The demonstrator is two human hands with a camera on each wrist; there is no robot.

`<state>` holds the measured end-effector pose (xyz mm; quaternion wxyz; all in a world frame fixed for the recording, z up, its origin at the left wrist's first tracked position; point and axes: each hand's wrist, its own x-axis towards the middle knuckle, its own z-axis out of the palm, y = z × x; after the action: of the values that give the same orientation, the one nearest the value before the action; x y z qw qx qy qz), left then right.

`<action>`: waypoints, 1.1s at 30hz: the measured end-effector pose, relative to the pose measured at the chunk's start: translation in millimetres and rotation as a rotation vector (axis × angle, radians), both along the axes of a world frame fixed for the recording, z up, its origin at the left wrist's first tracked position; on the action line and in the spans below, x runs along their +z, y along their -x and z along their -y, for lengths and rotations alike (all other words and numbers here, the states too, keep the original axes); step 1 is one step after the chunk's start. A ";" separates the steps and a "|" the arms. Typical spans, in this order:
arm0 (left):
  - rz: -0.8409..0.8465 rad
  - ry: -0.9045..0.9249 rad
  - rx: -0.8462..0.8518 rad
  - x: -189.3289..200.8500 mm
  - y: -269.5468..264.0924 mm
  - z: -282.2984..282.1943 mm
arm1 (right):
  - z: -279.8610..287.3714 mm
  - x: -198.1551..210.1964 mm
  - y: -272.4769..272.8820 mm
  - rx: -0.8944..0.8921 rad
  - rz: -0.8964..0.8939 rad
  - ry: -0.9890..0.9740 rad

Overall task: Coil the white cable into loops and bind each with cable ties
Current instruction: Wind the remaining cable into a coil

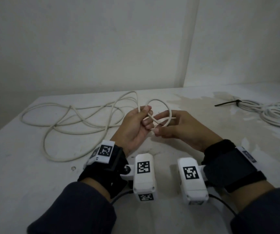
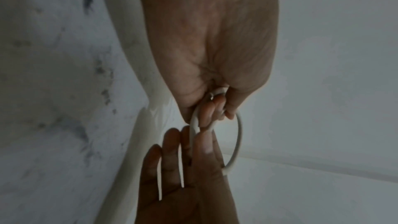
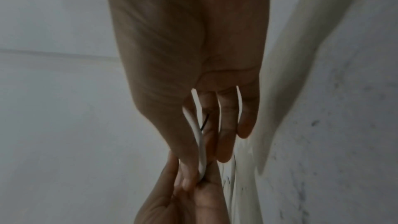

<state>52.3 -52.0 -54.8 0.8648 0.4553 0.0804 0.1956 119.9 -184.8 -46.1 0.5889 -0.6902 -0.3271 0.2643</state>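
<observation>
Near the desk's (image 1: 34, 174) front edge, head view, the left hand (image 1: 134, 125) grips the cable (image 1: 78, 115) and the right hand (image 1: 178, 127) pinches its small loop; slack sprawls toward the left edge, a tied coil (image 1: 277, 115) lies at the right edge. Wrist cameras bear square black-and-white code tags; no words readable.

Left wrist: fingers (image 2: 206, 117) curl round the loop.

Right wrist: thumb and finger (image 3: 206, 120) pinch the cable.
</observation>
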 end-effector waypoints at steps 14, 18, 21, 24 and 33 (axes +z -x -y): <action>-0.171 -0.398 0.111 -7.8 0.5 2.2 | 2.7 0.8 -3.4 -0.145 0.018 0.029; -0.196 -0.410 0.117 -5.4 1.9 5.9 | 1.7 5.4 2.6 0.003 -0.017 0.057; -0.186 -0.404 0.103 -4.6 1.9 6.4 | 1.7 7.3 3.7 0.048 -0.059 0.062; -0.172 -0.386 0.119 -2.6 1.9 7.8 | 1.4 8.7 5.0 0.054 -0.087 0.076; -0.022 -0.179 -0.026 2.9 4.1 12.4 | 3.2 12.5 -9.5 -0.172 -0.663 -0.488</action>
<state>48.2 -64.4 -52.0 0.8223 0.5338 0.0660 0.1859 129.4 -188.1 -33.6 0.8285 -0.4327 -0.1139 0.3366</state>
